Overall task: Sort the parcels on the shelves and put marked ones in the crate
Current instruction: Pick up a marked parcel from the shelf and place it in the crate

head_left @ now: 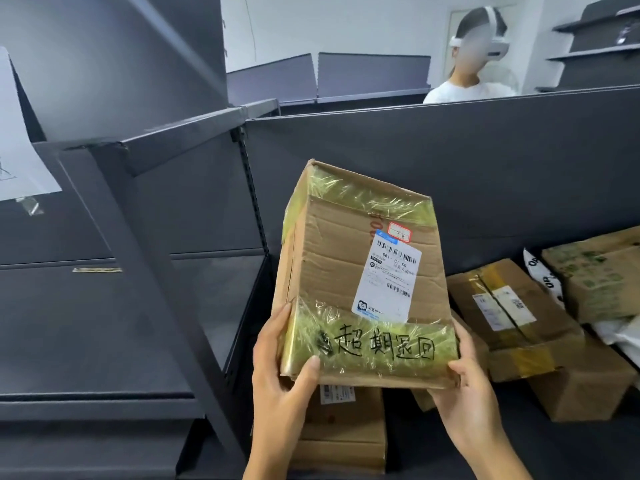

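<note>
I hold a worn cardboard parcel (346, 268) up in front of me over the dark shelf. It has yellowish tape bands, a white shipping label, a small red-edged sticker and black handwritten characters on its lower tape. My left hand (280, 368) grips its lower left corner, thumb on the front face. At the lower right corner my right hand (467, 379) grips it with the thumb on the front edge. No crate is in view.
Another cardboard box (346, 431) lies on the shelf under the held parcel. More boxes (512, 313) and white bags (540, 271) lie at the right. Dark metal shelving (104, 306) stands at the left. A person (474, 57) stands behind the shelf's back panel.
</note>
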`<state>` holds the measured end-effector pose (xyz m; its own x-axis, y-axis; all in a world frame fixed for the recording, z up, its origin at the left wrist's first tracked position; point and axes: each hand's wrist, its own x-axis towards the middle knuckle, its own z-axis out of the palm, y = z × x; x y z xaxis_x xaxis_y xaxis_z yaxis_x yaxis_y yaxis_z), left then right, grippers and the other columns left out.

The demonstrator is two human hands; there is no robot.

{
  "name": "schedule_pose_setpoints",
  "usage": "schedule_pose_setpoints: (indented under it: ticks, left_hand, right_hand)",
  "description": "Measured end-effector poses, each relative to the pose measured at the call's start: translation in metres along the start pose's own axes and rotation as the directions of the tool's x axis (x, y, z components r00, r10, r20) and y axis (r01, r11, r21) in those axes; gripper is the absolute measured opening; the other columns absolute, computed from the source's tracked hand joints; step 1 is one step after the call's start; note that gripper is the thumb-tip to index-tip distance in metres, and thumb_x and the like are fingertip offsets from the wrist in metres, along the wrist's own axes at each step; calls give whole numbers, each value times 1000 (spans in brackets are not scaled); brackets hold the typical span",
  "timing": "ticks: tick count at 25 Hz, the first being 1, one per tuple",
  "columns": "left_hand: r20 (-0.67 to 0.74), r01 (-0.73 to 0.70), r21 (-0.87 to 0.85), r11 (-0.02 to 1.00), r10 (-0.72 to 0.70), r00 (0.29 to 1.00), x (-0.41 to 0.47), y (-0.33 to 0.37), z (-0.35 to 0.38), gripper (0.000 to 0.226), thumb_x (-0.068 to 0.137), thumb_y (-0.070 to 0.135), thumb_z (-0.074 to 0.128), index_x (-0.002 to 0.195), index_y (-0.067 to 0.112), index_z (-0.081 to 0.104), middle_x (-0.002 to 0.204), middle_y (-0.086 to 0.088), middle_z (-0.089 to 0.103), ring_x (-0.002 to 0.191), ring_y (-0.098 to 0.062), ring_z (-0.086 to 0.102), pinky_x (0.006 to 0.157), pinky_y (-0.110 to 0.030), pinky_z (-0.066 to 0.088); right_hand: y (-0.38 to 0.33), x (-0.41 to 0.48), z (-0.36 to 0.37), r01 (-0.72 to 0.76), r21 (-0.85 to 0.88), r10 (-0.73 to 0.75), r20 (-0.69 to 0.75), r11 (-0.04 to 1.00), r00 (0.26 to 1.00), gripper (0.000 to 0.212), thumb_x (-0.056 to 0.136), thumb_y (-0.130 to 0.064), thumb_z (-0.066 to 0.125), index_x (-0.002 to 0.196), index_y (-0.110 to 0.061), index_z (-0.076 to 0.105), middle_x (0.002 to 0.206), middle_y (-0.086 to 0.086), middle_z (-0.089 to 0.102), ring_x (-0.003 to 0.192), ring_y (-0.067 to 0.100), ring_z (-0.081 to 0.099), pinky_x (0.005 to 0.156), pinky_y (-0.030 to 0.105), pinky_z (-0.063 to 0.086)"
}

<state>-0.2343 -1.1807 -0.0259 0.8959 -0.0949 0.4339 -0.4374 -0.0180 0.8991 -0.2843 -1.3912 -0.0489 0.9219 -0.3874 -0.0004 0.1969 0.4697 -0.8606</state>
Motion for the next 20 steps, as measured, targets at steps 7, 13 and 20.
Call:
schedule_pose_setpoints:
  ticks: [7,13,20]
  left_hand:
    - [7,85,-109,990,-85,996,1,-8,-9,68,60,41,60,127,29,51,120,8,62,108,-11,62,80,-17,51]
    - [126,94,-169,981,-73,989,4,-7,20,65,60,43,55,125,35,51,121,10,61,106,-6,60,81,-24,50]
    - [517,248,-230,941,-98,850,-26,-20,114,67,59,38,52,126,33,52,128,-3,57,118,-22,54,97,-44,43]
  right_hand:
    - [-6,-9,5,83,-108,-84,-7,991,996,62,85,6,25,121,-36,53,112,-7,69,99,11,66,67,26,58]
    - [-18,-37,-16,173,-73,-183,-170,982,968,39,94,-14,42,116,-43,55,123,-7,64,107,9,64,71,20,56]
    - [-26,-119,-87,311,-177,-355,-577,934,735,33,90,-20,48,116,-37,55,116,-8,69,106,10,64,78,19,55]
